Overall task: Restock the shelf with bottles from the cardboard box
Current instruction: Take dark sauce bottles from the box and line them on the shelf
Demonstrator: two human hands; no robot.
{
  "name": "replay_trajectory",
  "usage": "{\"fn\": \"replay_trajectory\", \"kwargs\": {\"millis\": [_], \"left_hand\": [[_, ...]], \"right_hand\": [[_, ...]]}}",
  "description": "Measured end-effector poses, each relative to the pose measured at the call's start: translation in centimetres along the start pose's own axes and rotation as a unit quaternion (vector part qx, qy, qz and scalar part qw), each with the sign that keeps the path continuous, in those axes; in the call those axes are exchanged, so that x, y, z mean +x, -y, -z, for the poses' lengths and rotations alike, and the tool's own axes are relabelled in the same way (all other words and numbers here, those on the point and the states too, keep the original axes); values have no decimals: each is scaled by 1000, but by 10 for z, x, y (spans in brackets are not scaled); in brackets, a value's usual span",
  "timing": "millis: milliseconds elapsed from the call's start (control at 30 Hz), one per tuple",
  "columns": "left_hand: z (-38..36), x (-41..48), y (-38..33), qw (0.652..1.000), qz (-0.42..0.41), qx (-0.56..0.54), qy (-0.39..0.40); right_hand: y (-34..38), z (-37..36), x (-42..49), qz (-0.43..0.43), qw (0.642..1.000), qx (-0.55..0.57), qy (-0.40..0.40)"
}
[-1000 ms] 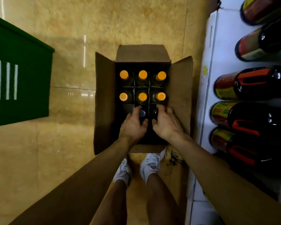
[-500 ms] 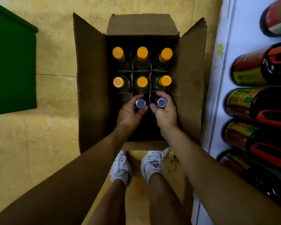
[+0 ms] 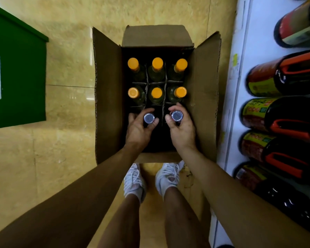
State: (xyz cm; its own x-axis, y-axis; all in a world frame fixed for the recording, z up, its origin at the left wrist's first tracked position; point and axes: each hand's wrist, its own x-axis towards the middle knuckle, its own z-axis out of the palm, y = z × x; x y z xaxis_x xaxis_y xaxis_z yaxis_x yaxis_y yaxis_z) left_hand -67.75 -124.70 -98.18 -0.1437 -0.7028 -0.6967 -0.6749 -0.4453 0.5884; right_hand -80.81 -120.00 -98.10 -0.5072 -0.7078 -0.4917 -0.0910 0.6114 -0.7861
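I log left hand [image 3: 139, 129] fingers curled round the left bottle [image 3: 149, 118] just under its cap, right hand [image 3: 182, 130] likewise on the right bottle [image 3: 177, 115], both in the box's [image 3: 107, 97] near row; I judge this high grip suits lifting them straight past the dividers [image 3: 164, 90] toward the shelf [image 3: 240, 72] at right.

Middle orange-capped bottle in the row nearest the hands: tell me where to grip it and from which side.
Grip the neck just under the cap of the middle orange-capped bottle, coming straight down. It stands upright in a divider cell with neighbours either side, so only its top is free. The left hand and right hand each hold a silver-capped bottle.
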Motion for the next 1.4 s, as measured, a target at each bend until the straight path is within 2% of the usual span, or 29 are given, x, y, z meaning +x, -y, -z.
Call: {"fn": "replay_trajectory", "kwargs": {"millis": [300,433,667,867,1067,1400], "left_hand": [[47,-69,-68,997,-73,-23,-11],[78,-106,-114,995,-95,-39,-3],[139,-174,-199,978,-173,-102,-49],[201,-241,-285,971,-222,-69,-62],[265,-318,-382,947,-315,-42,-52],[351,-437,-512,877,-469,-71,-78]], "right_hand": [[101,56,-52,30,993,-110,23],[156,86,-80,66,991,-117,21],[269,138,-111,143,980,-139,1],[380,176,-153,204,971,-121,-32],[494,219,-204,243,963,-100,-68],[650,294,-302,326,930,-86,-147]]}}
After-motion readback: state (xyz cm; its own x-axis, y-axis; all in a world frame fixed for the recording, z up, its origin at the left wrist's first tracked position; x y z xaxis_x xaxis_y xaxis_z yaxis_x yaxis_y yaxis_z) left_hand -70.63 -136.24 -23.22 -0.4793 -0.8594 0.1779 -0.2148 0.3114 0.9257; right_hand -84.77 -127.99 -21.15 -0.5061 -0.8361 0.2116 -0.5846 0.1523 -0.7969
